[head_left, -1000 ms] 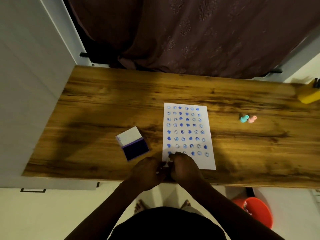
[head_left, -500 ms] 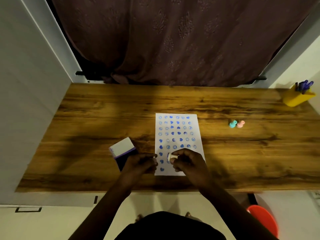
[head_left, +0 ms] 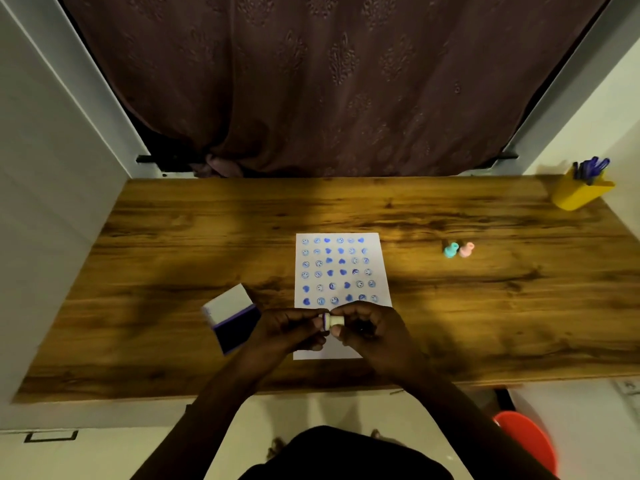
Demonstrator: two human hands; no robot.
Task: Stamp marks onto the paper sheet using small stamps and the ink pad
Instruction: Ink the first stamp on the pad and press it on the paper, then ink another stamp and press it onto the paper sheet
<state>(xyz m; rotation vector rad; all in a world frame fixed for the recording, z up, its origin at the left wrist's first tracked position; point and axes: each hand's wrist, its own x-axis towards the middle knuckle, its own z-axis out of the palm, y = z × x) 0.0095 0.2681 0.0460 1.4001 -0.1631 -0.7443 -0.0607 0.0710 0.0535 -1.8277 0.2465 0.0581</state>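
Note:
A white paper sheet (head_left: 341,268) lies on the wooden table (head_left: 173,244), covered with rows of blue smiley and heart marks. Both my hands meet over its near end. My right hand (head_left: 372,329) pinches a small cream stamp (head_left: 333,321), lying sideways with its inked purple face toward my left hand (head_left: 289,332), whose fingertips touch that end. The open ink pad (head_left: 232,318), white lid raised and dark blue pad showing, sits just left of my left hand. A teal stamp (head_left: 451,250) and a pink stamp (head_left: 466,249) stand right of the sheet.
A yellow pen holder (head_left: 580,192) with blue pens stands at the table's far right corner. A dark curtain (head_left: 311,81) hangs behind the table. A red bucket (head_left: 526,441) sits on the floor at lower right. White walls flank both sides.
My hands have lifted off the sheet's near edge and come together, the cream stamp now turned sideways between them. The camera has tilted upward, so the table sits lower in view.

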